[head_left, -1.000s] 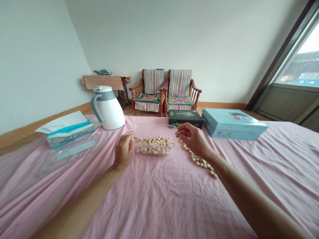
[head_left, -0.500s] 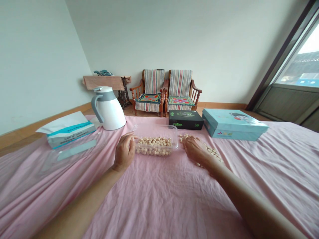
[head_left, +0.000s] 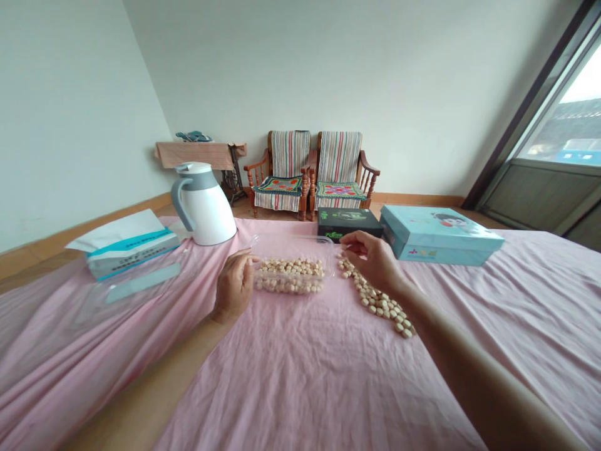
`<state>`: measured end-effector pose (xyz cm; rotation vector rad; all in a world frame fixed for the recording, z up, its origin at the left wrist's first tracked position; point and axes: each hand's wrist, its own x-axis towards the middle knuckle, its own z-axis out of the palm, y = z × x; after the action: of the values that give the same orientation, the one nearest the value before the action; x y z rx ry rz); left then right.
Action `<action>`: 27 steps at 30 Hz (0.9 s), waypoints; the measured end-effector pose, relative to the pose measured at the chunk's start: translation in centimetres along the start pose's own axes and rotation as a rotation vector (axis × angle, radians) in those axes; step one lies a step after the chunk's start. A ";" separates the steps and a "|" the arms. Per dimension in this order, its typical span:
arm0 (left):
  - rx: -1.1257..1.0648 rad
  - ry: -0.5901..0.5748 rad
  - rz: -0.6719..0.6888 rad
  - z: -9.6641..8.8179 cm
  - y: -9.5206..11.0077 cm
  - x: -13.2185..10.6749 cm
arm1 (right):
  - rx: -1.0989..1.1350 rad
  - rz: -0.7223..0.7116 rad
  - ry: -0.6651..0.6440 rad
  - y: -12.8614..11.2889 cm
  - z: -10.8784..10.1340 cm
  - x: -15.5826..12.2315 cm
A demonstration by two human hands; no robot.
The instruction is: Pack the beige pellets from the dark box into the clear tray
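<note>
A clear plastic tub full of pale round seeds sits on the pink sheet in front of me. My left hand is at the tub's left side, its curled fingers gripping the rim. My right hand hangs to the right of the tub with its fingers drawn together, and anything in them is hidden. Under and below that hand, a trail of loose pale seeds runs diagonally across the sheet.
The pink sheet is wrinkled. A white thermal jug and a white-and-teal packet stand to the left. A black box and a pale blue box lie behind my right hand. Two wooden armchairs stand beyond.
My right hand has lifted off the seeds and moved up and back toward the black box, uncovering the trail of seeds. My left hand and the tub have not visibly moved.
</note>
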<state>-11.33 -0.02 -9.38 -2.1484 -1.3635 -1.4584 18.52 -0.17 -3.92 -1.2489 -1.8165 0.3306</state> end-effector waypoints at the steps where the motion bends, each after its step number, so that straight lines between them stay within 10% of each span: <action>1: 0.001 0.001 -0.001 0.0 0.0 0.0 | 0.127 -0.016 -0.021 -0.5 0.0 0.1; 17: 0.018 0.008 0.022 0.1 -0.3 -0.1 | -0.678 -0.212 -0.440 4.6 3.3 -1.8; 27: 0.003 0.005 0.017 0.1 -0.3 -0.1 | 0.028 0.040 0.073 2.5 0.8 0.2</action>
<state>-11.53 0.15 -9.66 -2.1469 -1.3421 -1.4538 19.46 1.38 -5.86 -1.2628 -1.7212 0.3274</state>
